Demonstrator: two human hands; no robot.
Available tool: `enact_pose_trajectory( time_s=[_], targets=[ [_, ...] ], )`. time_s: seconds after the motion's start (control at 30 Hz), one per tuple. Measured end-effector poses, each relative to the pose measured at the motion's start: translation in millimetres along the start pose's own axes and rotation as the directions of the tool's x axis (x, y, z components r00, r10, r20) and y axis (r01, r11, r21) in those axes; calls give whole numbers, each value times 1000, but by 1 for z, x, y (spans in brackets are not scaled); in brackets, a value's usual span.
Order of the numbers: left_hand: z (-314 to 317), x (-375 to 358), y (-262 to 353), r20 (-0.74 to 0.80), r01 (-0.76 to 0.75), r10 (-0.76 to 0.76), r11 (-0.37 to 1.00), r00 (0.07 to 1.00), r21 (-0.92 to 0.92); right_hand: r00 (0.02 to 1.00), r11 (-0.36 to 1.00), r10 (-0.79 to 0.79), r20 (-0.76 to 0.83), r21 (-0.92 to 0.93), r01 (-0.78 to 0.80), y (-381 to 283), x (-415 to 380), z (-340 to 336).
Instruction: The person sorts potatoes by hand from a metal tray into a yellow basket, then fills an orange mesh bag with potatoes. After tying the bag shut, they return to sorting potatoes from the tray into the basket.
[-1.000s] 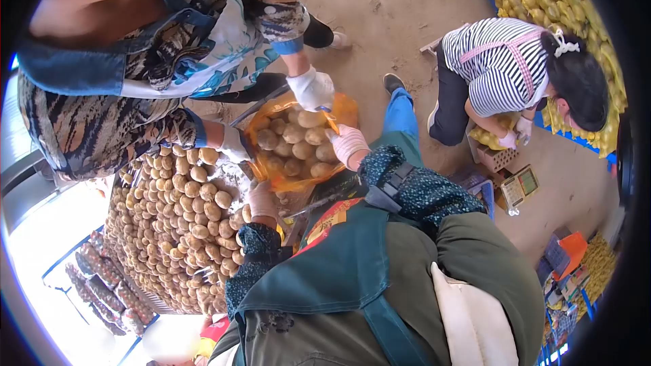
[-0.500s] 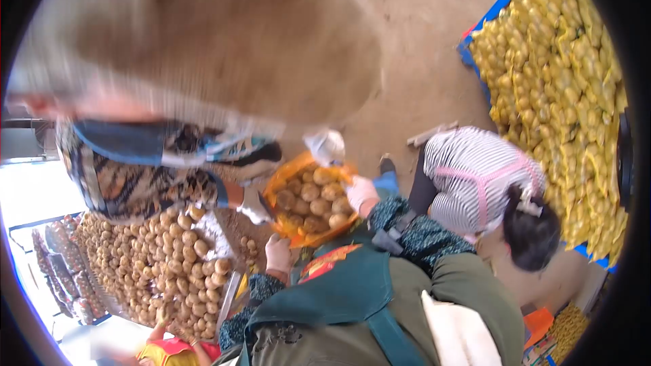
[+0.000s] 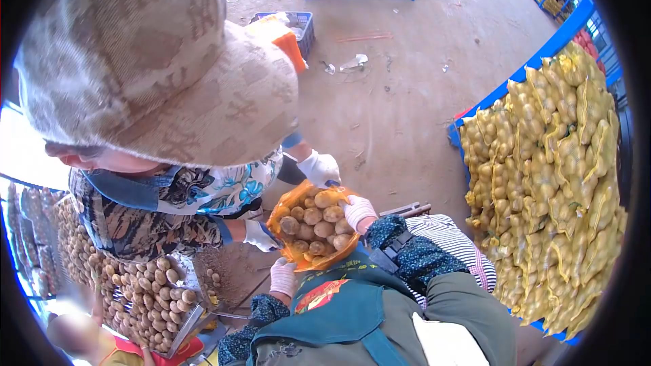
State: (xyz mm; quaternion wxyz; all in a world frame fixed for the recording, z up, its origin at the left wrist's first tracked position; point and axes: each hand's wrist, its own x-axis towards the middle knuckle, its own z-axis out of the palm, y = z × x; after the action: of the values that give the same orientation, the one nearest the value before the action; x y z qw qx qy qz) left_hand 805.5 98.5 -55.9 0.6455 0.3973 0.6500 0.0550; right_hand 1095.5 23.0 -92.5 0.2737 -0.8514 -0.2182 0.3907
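An orange mesh bag (image 3: 279, 220) full of potatoes (image 3: 313, 217) hangs open-mouthed in front of my green apron (image 3: 325, 315). My right hand (image 3: 358, 211), in a pale glove, is closed on the bag's right rim. My left hand (image 3: 283, 276), gloved too, is closed at the bag's near left edge. Across from me, a co-worker in a patterned cap (image 3: 156, 61) holds the far side of the bag with two white-gloved hands, one glove (image 3: 319, 168) at the top and another glove (image 3: 260, 236) at the left.
Loose potatoes (image 3: 146, 295) cover a sorting table on the left, with another person (image 3: 122, 349) beside it. Yellow net sacks (image 3: 542, 196) are stacked in a blue rack on the right. A person in stripes (image 3: 447, 240) is close behind my right arm. A crate (image 3: 302, 27) stands ahead.
My view has tilted up, bringing more floor and racks into sight. The co-worker's capped head has shifted left. The person in stripes is now largely hidden behind my arm. Both my hands stay on the bag.
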Motion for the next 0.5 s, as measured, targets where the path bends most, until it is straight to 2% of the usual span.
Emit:
enact_pose_trajectory(
  time_s=[0.03, 0.07, 0.17, 0.2, 0.23, 0.3, 0.33, 0.37, 0.43, 0.47, 0.5],
  targets=[
    [4, 1, 0, 3, 11, -11, 999, 1000, 41, 1000, 1000, -8, -28, 6, 9, 5, 6, -2],
    [9, 10, -3, 53, -50, 49, 999, 997, 23, 995, 998, -62, -73, -15, 61, 5, 7, -10],
    [11, 65, -30, 89, -139, 136, 990, 987, 29, 993, 990, -77, -86, -121, 67, 2, 19, -23],
    [9, 84, -31, 114, -156, 139, 975, 984, 159, 992, 992, -91, -82, -101, 82, 17, 36, -14],
    [9, 107, -38, 110, -176, 160, 972, 981, 157, 994, 996, -63, -92, -73, 57, 23, 47, -8],
    [20, 135, -34, 113, -378, 363, 851, 925, 365, 993, 987, -114, -33, -120, 109, 30, 69, -9],
    [34, 141, -27, 1, -313, 347, 846, 938, 432, 995, 985, -101, -8, -143, 99, 35, 83, -5],
    [38, 146, -15, -3, -321, 358, 839, 934, 439, 995, 981, -99, 10, -169, 99, 33, 100, -6],
    [57, 159, 13, 71, -349, 423, 628, 903, 696, 991, 983, -108, 81, -142, 119, 36, 139, -17],
    [62, 160, 23, 205, -457, 466, 530, 861, 714, 982, 979, -140, 127, -130, 157, 38, 155, -28],
    [67, 160, 21, 179, -428, 449, 549, 875, 718, 969, 974, -164, 182, -123, 188, 47, 170, -43]
  ],
)
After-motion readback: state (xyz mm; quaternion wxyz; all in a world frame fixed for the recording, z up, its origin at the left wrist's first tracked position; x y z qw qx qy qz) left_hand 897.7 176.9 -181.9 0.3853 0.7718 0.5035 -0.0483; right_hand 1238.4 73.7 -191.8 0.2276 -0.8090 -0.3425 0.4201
